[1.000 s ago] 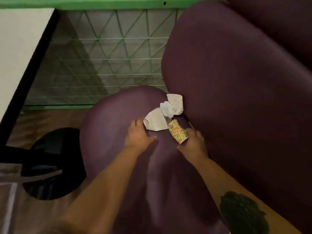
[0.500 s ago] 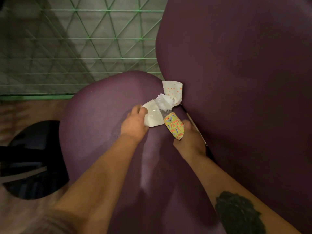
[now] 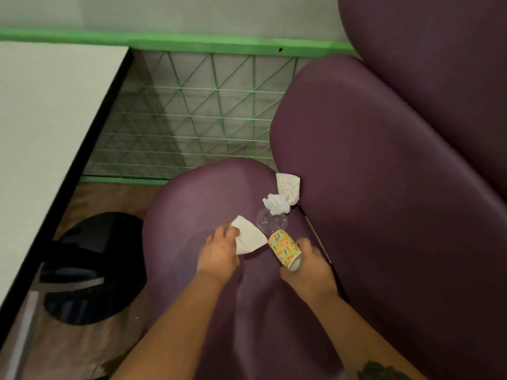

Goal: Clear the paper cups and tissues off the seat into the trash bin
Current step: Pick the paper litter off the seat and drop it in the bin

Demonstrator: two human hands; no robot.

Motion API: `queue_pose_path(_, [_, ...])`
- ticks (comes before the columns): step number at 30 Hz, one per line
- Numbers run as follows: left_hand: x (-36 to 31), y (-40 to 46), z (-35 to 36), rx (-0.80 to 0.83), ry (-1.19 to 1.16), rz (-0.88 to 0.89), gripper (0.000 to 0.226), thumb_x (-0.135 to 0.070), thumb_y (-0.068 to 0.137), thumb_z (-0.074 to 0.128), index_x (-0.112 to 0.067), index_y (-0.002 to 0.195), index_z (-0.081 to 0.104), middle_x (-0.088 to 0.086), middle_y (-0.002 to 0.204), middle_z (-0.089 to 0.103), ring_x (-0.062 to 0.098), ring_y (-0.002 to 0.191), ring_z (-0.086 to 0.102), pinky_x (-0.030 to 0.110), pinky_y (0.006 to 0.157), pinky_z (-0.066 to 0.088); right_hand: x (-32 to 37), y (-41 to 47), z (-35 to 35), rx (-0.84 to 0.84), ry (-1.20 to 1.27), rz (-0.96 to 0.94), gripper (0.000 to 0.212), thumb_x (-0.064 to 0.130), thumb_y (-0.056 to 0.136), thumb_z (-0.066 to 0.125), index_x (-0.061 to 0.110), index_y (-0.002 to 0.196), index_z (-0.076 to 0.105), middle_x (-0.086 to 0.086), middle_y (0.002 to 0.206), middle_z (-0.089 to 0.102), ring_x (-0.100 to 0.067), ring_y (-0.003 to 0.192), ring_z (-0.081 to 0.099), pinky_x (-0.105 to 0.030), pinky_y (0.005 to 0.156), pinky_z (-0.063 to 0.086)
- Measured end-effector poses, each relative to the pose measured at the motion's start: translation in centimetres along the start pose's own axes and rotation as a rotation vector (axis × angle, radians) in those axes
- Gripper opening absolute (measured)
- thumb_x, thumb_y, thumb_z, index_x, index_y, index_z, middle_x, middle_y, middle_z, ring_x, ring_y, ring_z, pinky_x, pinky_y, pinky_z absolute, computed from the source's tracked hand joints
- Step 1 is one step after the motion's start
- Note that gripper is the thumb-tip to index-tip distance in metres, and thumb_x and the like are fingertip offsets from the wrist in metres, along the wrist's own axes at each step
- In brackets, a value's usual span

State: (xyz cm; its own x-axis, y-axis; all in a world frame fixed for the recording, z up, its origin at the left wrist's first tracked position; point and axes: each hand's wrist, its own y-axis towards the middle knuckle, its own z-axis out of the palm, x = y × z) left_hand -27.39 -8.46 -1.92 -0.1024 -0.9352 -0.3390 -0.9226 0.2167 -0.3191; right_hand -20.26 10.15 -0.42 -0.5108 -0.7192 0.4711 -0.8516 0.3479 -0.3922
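On the purple seat point(image 3: 192, 193) my left hand point(image 3: 219, 253) grips a plain white paper cup point(image 3: 249, 235) lying on its side. My right hand point(image 3: 307, 267) holds a yellow patterned paper cup point(image 3: 284, 248), also tipped over. Just beyond them lies a clear plastic cup point(image 3: 270, 222) with a crumpled white tissue point(image 3: 277, 204) at its far end. A white cup with orange dots point(image 3: 288, 187) leans against the seat back point(image 3: 370, 174). No trash bin is in view.
A white table with a black edge point(image 3: 49, 127) stands at the left, its round black base point(image 3: 96, 267) on the wooden floor beside the seat. A green wire-mesh barrier point(image 3: 192, 119) runs behind the seat.
Both hands have closed on their cups and drawn them slightly toward me, away from the tissue and clear cup. The view has pulled back and tilted up, showing the table again.
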Motion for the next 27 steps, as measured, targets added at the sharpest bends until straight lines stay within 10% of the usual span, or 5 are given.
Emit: queue_pose_path(27, [10.0,-33.2,-6.0,-0.236,-0.237,-0.362,0.048,-0.030,0.084,0.062,-0.024,0.127,0.042,-0.005,0.141,0.035,0.021,0.116,0.051,0.033,0.093,0.049,12.2,-26.1,-0.8,0.099,-0.089,-0.452,0.065,0.039,0.072,0.072,0.022,0.128,0.042,-0.004,0.120,0.051,-0.030,0.108,0.055,-0.036,0.080,0.046])
